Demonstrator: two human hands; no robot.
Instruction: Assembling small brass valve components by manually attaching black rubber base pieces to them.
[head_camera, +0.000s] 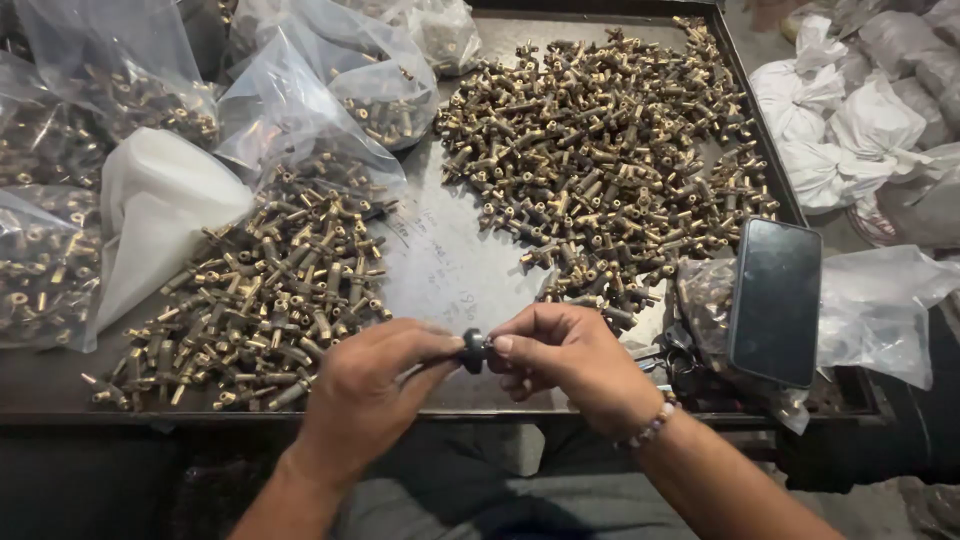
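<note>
Both hands meet over the near edge of a dark metal tray (440, 260). My left hand (375, 395) pinches a small fitting whose body is mostly hidden by the fingers. My right hand (565, 360), with a bead bracelet on the wrist, presses a small dark ring-shaped part (473, 350) against that fitting's end. Just left of my hands lies a heap of brass T-shaped fittings (265, 300). A larger heap of the same fittings (610, 150) spreads over the far right of the tray.
Clear plastic bags of brass fittings (330, 80) and a white bag (160, 215) crowd the tray's left and back. A dark phone (775, 300) leans on a bag of small parts at the right edge. White tied bags (850, 130) lie beyond the tray.
</note>
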